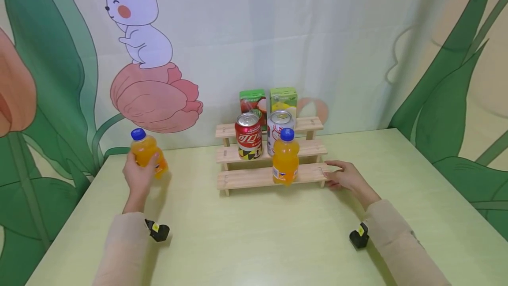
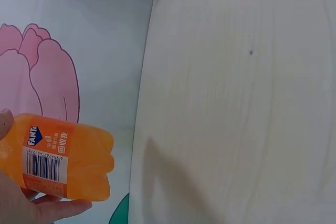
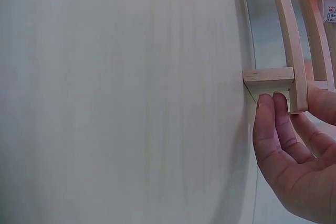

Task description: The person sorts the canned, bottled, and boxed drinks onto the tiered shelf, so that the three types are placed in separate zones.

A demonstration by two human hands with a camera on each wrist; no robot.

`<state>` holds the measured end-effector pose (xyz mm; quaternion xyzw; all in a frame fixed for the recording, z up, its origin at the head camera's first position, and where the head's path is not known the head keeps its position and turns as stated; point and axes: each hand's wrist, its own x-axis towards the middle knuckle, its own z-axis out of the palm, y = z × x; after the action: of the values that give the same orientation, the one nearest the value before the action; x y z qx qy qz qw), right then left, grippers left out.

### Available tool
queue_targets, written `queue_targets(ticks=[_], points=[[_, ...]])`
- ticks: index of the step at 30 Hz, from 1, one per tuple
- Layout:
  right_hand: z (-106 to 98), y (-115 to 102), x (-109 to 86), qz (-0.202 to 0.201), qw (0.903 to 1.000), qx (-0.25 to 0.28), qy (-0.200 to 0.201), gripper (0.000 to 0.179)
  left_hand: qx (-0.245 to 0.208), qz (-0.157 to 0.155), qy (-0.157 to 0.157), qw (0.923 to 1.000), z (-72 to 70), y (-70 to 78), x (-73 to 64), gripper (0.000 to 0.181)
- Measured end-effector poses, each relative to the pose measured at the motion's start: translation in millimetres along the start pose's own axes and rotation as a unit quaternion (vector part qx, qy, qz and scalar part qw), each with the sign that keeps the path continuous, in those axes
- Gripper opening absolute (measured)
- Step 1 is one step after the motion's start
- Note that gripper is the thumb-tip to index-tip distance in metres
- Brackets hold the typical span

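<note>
My left hand (image 1: 138, 175) grips a Fanta orange soda bottle (image 1: 146, 148) with a blue cap, slightly tilted, at the left of the table. In the left wrist view the bottle's (image 2: 68, 156) label and barcode face the camera. My right hand (image 1: 347, 178) holds the right end of the lowest step of a three-step wooden display rack (image 1: 246, 178). The right wrist view has the thumb at the upper side of the board (image 3: 298, 90) and curled fingers (image 3: 266, 124) beneath it. A second orange soda bottle (image 1: 285, 160) stands upright on that lowest step.
On the middle step stand a red cola can (image 1: 249, 138) and a white can (image 1: 274, 131). Behind them, on the top step, are a red-green juice box (image 1: 252, 96) and a yellow-green one (image 1: 283, 96). A printed curtain (image 1: 238, 34) hangs behind the table (image 1: 254, 237).
</note>
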<state>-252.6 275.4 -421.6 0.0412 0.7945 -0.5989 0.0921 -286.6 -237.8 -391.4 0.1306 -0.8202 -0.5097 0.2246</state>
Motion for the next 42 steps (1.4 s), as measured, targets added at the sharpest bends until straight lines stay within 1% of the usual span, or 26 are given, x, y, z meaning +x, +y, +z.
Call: queue_targets(ticks=[2, 5, 12, 19, 25, 31, 37, 38, 42], points=[[0, -2, -1.9, -0.008, 1.0, -0.005, -0.003, 0.058, -0.002, 0.004, -0.002, 1.0, 0.6, 1.0, -1.8, 0.055], [0, -2, -1.8, -0.005, 1.0, -0.006, -0.001, 0.058, -0.001, 0.006, -0.006, 1.0, 1.8, 2.2, -4.8, 0.055], [-2, 2, 4.8, 0.023, 0.9997, -0.002, -0.002, 0.057, 0.009, 0.021, -0.016, 0.9996, 3.1, 5.3, -11.6, 0.052], [-1, -4, -1.5, 0.011, 0.9999, -0.008, -0.004, 0.058, 0.027, 0.034, -0.038, 0.9983, 5.8, 11.2, -20.8, 0.053], [0, -6, -1.5, 0.012, 0.9999, -0.012, 0.0, 0.055, 0.024, 0.047, -0.053, 0.9972, 8.6, 13.0, -26.4, 0.053], [2, -6, -0.4, 0.015, 0.9998, -0.016, 0.0, 0.054, 0.025, 0.052, -0.072, 0.9958, 9.3, 16.4, -32.1, 0.054], [1, -5, -0.1, 0.006, 0.9998, -0.02, -0.001, 0.054, 0.024, 0.065, -0.075, 0.9947, 9.9, 18.8, -36.1, 0.054], [1, -4, -0.1, 0.004, 0.9998, -0.022, -0.001, 0.054, 0.026, 0.07, -0.075, 0.9944, 11.7, 12.9, -33.6, 0.056], [1, -3, -0.4, 0.0, 0.9996, -0.028, -0.001, 0.054, 0.018, 0.077, -0.077, 0.9939, 12.1, 14.9, -36.4, 0.056]])
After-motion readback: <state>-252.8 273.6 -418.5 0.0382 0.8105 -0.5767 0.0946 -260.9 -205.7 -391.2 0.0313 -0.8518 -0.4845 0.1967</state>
